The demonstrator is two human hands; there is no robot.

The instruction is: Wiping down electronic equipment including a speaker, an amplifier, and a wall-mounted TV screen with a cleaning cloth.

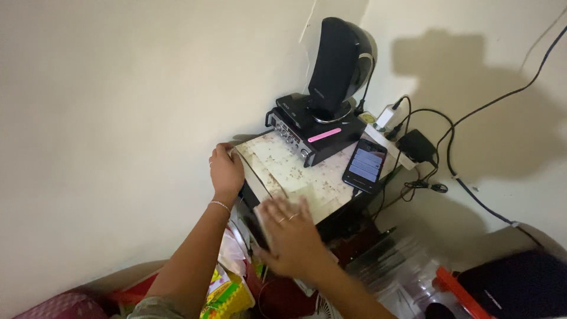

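Head view: hands (227,168) on cloth (295,171) (long axis wallward)

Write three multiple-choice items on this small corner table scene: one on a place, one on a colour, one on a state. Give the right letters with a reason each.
1. Where does the phone lie?
A. On the table's patterned cover, right of the black amplifier box
B. On top of the speaker
C. In the left hand

2. What colour is the strip on the amplifier box?
A. Green
B. Pink
C. White

3. What is the phone's screen doing?
A. It is dark
B. It is face down
C. It is lit

Answers:
1 A, the phone rests flat on the cover beside the box, near the power strip.
2 B, a pink strip lies along the box's top edge.
3 C, the screen faces up and glows with rows.

Meanwhile the left hand holds the table's far edge, and the right hand lies spread at its near edge.
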